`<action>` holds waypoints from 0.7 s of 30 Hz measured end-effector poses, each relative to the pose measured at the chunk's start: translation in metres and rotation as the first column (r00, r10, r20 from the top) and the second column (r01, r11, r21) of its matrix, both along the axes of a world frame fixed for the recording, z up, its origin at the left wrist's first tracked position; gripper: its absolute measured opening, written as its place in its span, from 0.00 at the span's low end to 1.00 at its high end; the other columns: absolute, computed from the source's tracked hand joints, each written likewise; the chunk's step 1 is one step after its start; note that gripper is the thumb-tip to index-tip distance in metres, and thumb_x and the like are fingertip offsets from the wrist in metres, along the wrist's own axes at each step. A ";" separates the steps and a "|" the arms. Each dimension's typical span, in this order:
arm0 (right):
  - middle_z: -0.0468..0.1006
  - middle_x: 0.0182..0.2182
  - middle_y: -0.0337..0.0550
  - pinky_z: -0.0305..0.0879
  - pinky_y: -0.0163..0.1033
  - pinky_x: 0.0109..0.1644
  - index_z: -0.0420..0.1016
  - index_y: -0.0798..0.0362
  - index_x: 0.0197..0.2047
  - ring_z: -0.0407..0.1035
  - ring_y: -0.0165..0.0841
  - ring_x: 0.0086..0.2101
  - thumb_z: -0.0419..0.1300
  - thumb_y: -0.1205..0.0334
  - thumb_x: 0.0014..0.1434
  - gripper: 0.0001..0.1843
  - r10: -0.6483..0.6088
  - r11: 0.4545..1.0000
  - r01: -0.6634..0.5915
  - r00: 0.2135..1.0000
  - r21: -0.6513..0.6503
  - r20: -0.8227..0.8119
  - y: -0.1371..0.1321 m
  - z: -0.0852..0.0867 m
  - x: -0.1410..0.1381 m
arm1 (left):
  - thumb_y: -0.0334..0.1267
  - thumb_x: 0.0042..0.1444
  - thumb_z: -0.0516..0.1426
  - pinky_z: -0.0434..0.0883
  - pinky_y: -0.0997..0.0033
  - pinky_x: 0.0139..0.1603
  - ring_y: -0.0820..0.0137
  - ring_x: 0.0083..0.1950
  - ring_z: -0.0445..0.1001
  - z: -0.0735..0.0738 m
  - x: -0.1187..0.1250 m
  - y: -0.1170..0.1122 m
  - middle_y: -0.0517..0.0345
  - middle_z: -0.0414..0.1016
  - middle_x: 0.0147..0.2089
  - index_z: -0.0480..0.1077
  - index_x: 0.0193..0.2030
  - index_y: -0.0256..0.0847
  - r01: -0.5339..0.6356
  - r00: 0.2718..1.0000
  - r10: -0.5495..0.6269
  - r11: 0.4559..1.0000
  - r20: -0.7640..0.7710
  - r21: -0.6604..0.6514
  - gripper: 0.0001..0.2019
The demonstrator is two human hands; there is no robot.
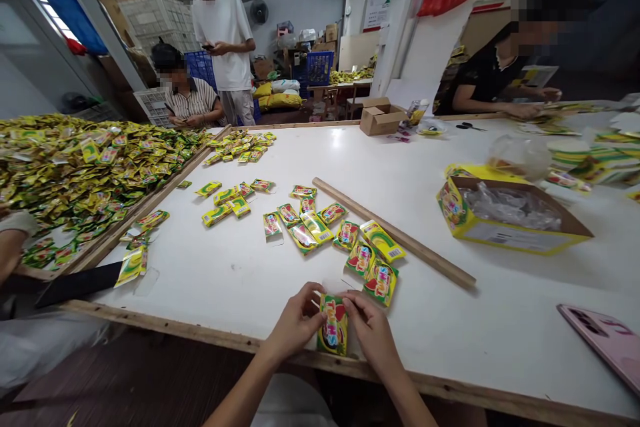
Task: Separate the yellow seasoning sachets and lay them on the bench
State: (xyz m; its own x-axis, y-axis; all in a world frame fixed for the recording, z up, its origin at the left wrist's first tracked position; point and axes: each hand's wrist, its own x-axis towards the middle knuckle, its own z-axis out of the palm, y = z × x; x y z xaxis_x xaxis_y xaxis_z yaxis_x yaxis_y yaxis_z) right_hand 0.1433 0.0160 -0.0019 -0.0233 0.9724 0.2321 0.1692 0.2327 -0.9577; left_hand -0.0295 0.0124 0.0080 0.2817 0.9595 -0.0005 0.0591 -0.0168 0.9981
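Between my two hands, close to the table's front edge, is a small green and yellow printed candy box [333, 330] with its top flap raised. My left hand [295, 323] grips its left side, thumb on the front face. On its upper right edge, the fingers of my right hand [371, 327] pinch the box near the flap. Just beyond my hands lie several similar boxes [360, 257], loosely scattered. A plain wooden strip [395, 233] lies slantwise behind them.
A big heap of flat boxes [90, 167] fills the left side behind a wooden rail. To the right stand an open yellow carton [515, 213] with clear plastic bags and a pink phone [605, 347]. A co-worker [485, 73] sits at the far right; others are behind the table.
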 end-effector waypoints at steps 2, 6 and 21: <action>0.78 0.39 0.48 0.69 0.41 0.46 0.78 0.52 0.38 0.72 0.42 0.42 0.58 0.45 0.60 0.19 0.004 1.000 -0.004 1.000 -0.014 -0.025 0.000 -0.002 -0.005 | 0.40 0.55 0.60 0.69 0.72 0.40 0.70 0.37 0.72 0.001 0.002 0.000 0.58 0.72 0.36 0.66 0.41 0.40 -0.059 0.996 0.058 0.998 0.072 0.021 0.10; 0.77 0.39 0.47 0.70 0.40 0.44 0.72 0.52 0.48 0.72 0.40 0.41 0.60 0.47 0.58 0.21 -0.052 0.997 0.046 0.994 -0.062 -0.100 0.000 -0.010 -0.009 | 0.39 0.54 0.61 0.69 0.71 0.42 0.68 0.41 0.73 0.002 0.004 0.001 0.56 0.72 0.40 0.64 0.45 0.41 -0.107 0.968 0.099 0.994 0.229 0.022 0.14; 0.76 0.31 0.44 0.66 0.37 0.37 0.74 0.54 0.35 0.71 0.38 0.32 0.58 0.46 0.60 0.17 0.011 0.997 -0.008 0.999 -0.079 0.031 0.001 0.011 -0.011 | 0.37 0.55 0.59 0.66 0.73 0.35 0.70 0.32 0.69 0.010 0.016 0.002 0.56 0.73 0.31 0.72 0.35 0.36 -0.289 0.957 0.287 0.955 0.029 0.073 0.06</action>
